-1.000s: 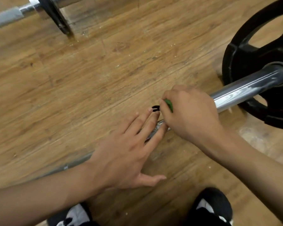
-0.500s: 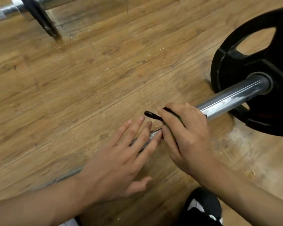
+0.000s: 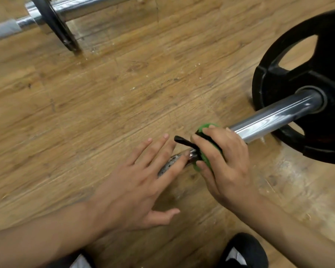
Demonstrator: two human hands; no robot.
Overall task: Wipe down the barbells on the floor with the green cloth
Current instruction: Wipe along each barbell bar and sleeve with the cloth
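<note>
Near barbell: The long silver metal barbell is lying on the brown wooden floor. It is running from 8 o'clock up to 3 o'clock. A big round black weight plate is sitting on its end at 2 o'clock.
Green cloth: The small soft green cloth is sitting just off the middle, toward 4 o'clock. It is wrapping the bar where the thin part is meeting the fat shiny part.
Right hand: The right hand is curling round the cloth and squeezing it onto the bar.
Left hand: The left hand is lying wide and flat with straight fingers. It is pressing on the thin rough part of the bar and gripping nothing.
How it is feeling: The cloth is looking light and squashy, so it is likely bending round the bar easily. The bar is looking heavy, hard and slippery, and I am guessing it is wanting to roll.
Where to hold: Gripping the cloth from the top, all the way round the bar, is seeming best.
Hard to see: A thin black strip is poking out beside the cloth toward 9 o'clock, and I cannot tell what it is. Fingers are hiding most of the cloth. The picture edge is cutting off the plate at 3 o'clock.
Far barbell: A second silver barbell with a thin black plate is lying well apart at 11 o'clock, partly cut off.
Shoe: A black and white shoe is peeking in at 5 o'clock.
</note>
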